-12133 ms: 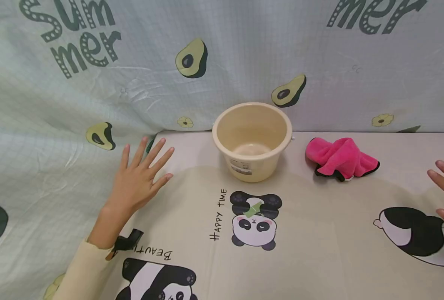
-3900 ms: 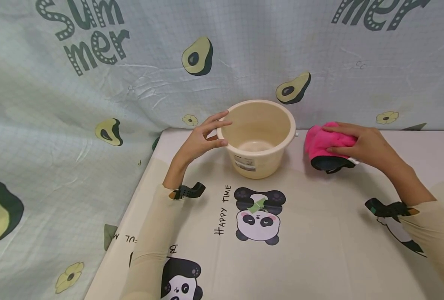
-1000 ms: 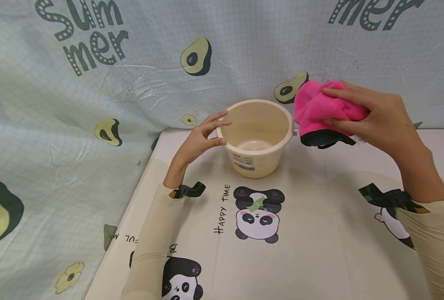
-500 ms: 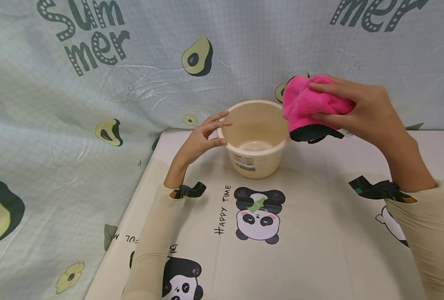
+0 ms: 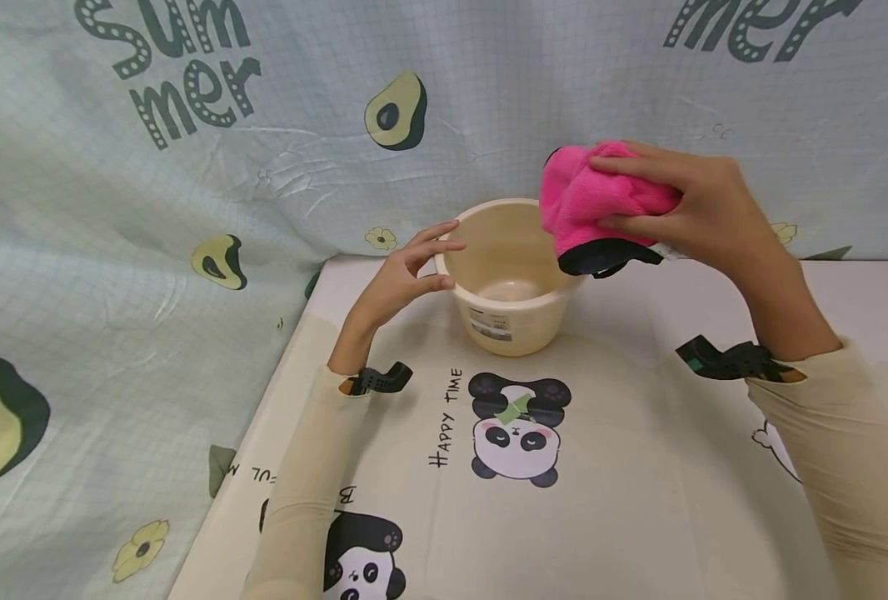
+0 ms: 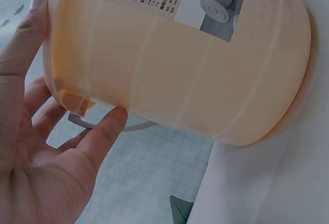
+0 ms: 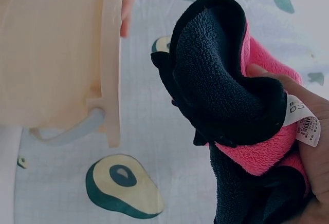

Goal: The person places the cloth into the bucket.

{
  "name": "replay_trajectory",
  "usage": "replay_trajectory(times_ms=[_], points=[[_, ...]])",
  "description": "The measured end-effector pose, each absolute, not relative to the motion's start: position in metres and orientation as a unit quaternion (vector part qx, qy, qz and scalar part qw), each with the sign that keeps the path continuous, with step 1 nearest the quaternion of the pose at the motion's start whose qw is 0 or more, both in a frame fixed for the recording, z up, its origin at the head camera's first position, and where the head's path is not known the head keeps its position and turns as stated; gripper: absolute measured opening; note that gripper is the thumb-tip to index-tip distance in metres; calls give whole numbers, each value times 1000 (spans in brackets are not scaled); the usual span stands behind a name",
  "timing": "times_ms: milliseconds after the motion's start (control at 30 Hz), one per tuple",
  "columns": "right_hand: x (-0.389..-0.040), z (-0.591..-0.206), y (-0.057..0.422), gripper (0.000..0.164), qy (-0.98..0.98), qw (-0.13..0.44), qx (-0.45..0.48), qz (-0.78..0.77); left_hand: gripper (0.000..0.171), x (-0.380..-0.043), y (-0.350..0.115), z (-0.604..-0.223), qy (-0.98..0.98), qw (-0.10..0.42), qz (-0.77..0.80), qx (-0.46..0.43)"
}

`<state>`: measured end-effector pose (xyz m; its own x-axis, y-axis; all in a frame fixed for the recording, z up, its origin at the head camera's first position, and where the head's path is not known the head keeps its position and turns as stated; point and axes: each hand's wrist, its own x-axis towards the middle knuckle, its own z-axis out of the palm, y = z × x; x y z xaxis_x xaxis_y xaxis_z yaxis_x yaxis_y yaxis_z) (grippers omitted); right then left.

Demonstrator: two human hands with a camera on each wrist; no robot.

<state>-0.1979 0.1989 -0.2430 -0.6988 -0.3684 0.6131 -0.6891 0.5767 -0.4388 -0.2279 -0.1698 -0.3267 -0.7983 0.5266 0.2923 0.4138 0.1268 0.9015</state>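
Note:
A cream plastic bucket (image 5: pixel 530 325) stands upright at the back of the table, its label facing front. The left hand (image 5: pixel 395 287) holds its left rim; in the left wrist view the fingers (image 6: pixel 105 134) touch the bucket's outer wall (image 6: pixel 164 80). Raised above the table, the right hand (image 5: pixel 706 208) grips a bunched pink towel (image 5: pixel 586 200) with a black edge. From the head, the towel covers part of the bucket's right rim. In the right wrist view a gap separates the towel's dark underside (image 7: pixel 216 75) from the bucket rim (image 7: pixel 110 54). A white tag hangs from the towel.
Right behind the bucket hangs a pale curtain (image 5: pixel 294 183) printed with avocados, which also covers the left side. The table (image 5: pixel 609 500) bears a cream cover with printed pandas. A grey handle (image 7: pixel 77 129) hangs at the bucket's rim.
The right hand took hold of the towel on the table, lifted it and carried it left to the bucket's right rim. Earlier, the left hand went from spread fingers to the bucket's rim and stayed there.

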Motion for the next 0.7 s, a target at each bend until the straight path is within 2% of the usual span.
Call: replay_trajectory(times_ms=[433,700], points=[[-219,-244,190,62,-853,175,355,340,73,-228,-168,-329,745,52,588,312],[-235,-242,175,58,-843,129,419,311,62,-229,-170,-329,749,50,583,311]])
